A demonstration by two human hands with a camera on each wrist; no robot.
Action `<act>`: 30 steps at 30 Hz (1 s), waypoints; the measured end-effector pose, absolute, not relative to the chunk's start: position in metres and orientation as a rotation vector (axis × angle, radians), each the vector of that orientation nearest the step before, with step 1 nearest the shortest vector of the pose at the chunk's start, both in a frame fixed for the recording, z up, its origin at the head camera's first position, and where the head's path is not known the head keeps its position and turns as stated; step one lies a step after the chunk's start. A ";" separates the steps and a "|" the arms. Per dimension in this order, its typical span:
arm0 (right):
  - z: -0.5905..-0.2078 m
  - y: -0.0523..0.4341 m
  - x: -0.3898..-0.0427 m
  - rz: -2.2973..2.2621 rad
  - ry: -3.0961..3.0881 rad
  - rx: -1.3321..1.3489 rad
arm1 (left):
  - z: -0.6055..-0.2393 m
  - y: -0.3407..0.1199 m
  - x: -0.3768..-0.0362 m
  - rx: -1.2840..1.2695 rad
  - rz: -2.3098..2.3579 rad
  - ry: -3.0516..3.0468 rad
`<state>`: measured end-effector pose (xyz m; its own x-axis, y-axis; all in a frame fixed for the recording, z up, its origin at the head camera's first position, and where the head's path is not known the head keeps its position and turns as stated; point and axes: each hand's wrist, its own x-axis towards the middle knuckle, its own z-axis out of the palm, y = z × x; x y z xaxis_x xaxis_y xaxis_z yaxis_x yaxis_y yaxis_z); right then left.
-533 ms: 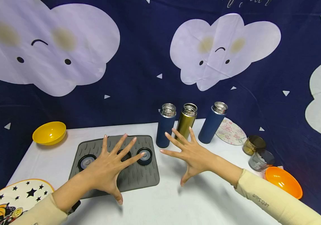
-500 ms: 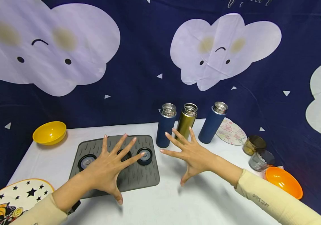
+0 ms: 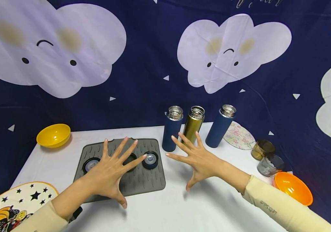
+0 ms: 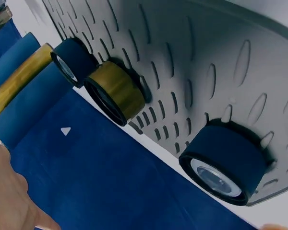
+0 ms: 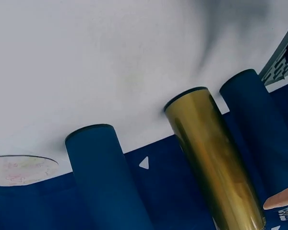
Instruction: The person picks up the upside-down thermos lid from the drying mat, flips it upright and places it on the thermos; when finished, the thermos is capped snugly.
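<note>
My left hand (image 3: 107, 175), fingers spread wide, hovers over the grey ribbed drying mat (image 3: 151, 180) and holds nothing. Three bottle lids sit on the mat: a blue lid (image 4: 225, 163) at its left, a gold lid (image 4: 116, 91) in the middle, partly behind my fingers in the head view, and another blue lid (image 3: 150, 160) at its right. My right hand (image 3: 201, 161), also spread and holding nothing, is over the white table in front of the bottles. Upright and uncapped stand a blue bottle (image 3: 171, 133), a gold bottle (image 5: 213, 153) and a second blue bottle (image 5: 103, 172).
A yellow bowl (image 3: 53, 136) stands at the back left, a star-patterned plate (image 3: 23, 196) at the front left. To the right are a floral round board (image 3: 239, 136), a brown cup (image 3: 262, 149), a grey cup (image 3: 269, 165) and an orange bowl (image 3: 294, 188). A dark cloud-print curtain (image 3: 142, 106) hangs behind.
The head view has shifted slightly, so the scene sits a little farther right. My left hand has moved slightly to the left relative to the mat; both hands remain spread.
</note>
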<state>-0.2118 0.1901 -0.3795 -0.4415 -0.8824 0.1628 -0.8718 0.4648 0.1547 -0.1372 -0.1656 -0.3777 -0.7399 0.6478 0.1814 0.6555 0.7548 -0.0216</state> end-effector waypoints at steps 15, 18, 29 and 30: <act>-0.400 0.171 -0.197 0.840 -2.538 1.314 | -0.405 -0.187 -0.117 -0.137 -1.059 -2.565; -0.405 0.166 -0.190 1.066 -2.575 1.207 | -0.412 -0.194 -0.117 0.095 -1.197 -2.572; -0.425 0.155 -0.176 1.350 -2.612 1.145 | -0.433 -0.209 -0.122 0.637 -1.308 -2.592; -0.426 0.154 -0.174 1.366 -2.617 1.146 | -0.434 -0.210 -0.123 0.676 -1.281 -2.598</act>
